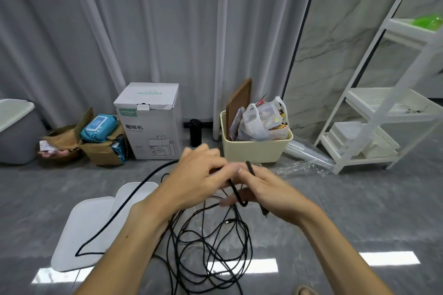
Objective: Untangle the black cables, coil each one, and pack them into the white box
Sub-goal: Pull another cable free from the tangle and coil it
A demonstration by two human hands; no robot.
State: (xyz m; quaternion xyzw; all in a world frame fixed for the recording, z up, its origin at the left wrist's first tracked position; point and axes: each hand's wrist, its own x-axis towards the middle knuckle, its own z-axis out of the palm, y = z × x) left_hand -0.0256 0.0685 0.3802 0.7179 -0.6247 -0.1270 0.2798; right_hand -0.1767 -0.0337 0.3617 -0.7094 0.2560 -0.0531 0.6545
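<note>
**Both hands on a thick cable above the tangle**

A grey curtain (143, 31) fills the upper left and centre of the frame, with a white shelf rack (388, 93) at the right edge. Along the foot of the curtain stand a white carton (149, 124) printed with a coffee machine, a cream bin (254, 148) stuffed with a plastic bag, and, at left, an open brown cardboard box (103, 151) with a blue wipes pack (99, 127) on it.

On the grey floor in the lower left lies the white box (81, 230), with a thick black cable (124, 206) running across it. Beside it to the right, in the lower centre, the thin black cables (206, 246) lie in a loose tangle of loops.

Just above that tangle, mid-frame, the two hands meet. The left hand (199, 175) has its fingers curled and pinches the thick cable near its end. The right hand (266, 191) also grips it, fingers bent around the cable, whose black tip pokes up between the hands. A short hooked bend of it hangs below the fingers.
</note>
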